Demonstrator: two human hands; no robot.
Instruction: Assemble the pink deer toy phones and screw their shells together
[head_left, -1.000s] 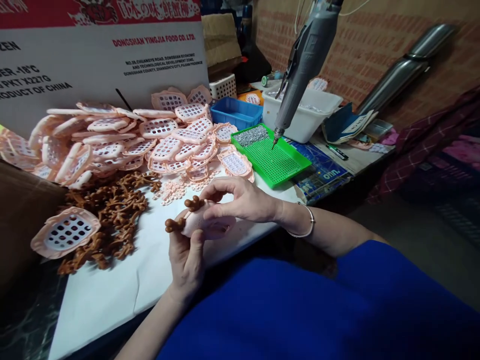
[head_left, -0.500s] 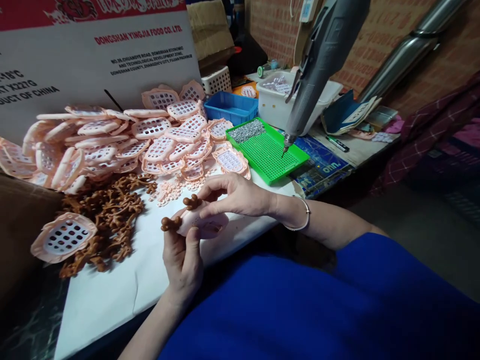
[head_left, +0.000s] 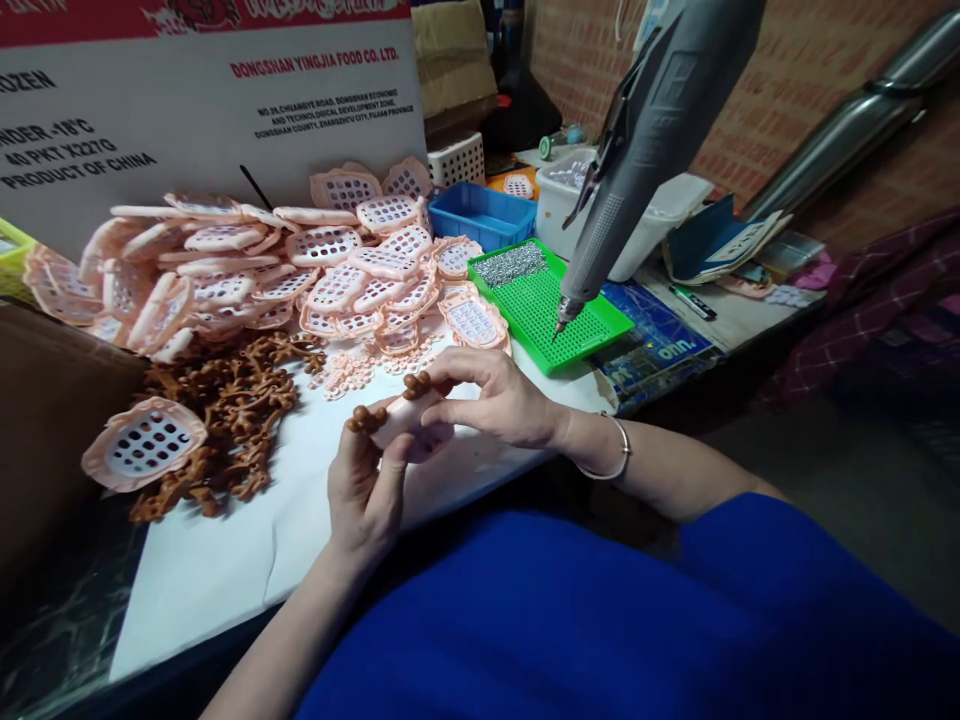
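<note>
Between my two hands is a small pale pink plastic part (head_left: 401, 420) with brown knobbed pieces (head_left: 367, 418) sticking out at its upper edge. My left hand (head_left: 365, 490) grips its near left end, thumb pressed against the face. From the right, my right hand (head_left: 499, 405) pinches the other end, fingers curled behind it. Both hands hold it just above the white table sheet (head_left: 210, 580). Left of them lies a heap of brown plastic pieces (head_left: 240, 410). Beyond my hands are small pink loose bits (head_left: 346, 372).
Pink-rimmed perforated plates (head_left: 330, 285) are piled behind, against a printed carton (head_left: 225, 130). One plate (head_left: 150, 445) rests on the brown heap. A grey electric screwdriver (head_left: 626, 190) hangs over a green tray (head_left: 551, 350) with small metal screws (head_left: 514, 263). Further back stand a blue bin (head_left: 484, 215) and white tub (head_left: 555, 205).
The pink part has tilted in my hands, so its broad face shows less. The whole scene has shifted a little rightward as my view turned left.
</note>
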